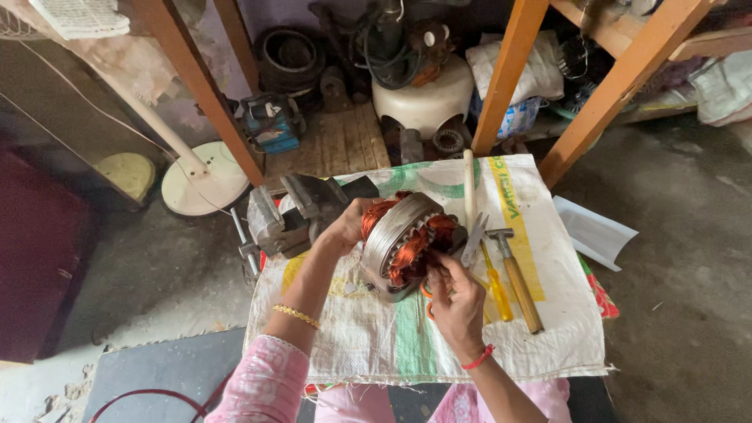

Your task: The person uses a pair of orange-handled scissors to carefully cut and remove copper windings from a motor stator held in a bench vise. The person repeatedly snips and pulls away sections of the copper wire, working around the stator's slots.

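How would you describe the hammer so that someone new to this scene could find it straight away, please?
Start at the woven sack spread on the floor, then look to its right side, beyond the person's right hand. The hammer lies there beside a yellow-handled screwdriver; unlike it, the hammer has a wooden handle and a metal crosswise head.

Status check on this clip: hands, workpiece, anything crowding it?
Left hand steadies round grey metal stator with copper windings. Right hand fingers at windings. Wooden-handled hammer, yellow screwdriver lie beside.
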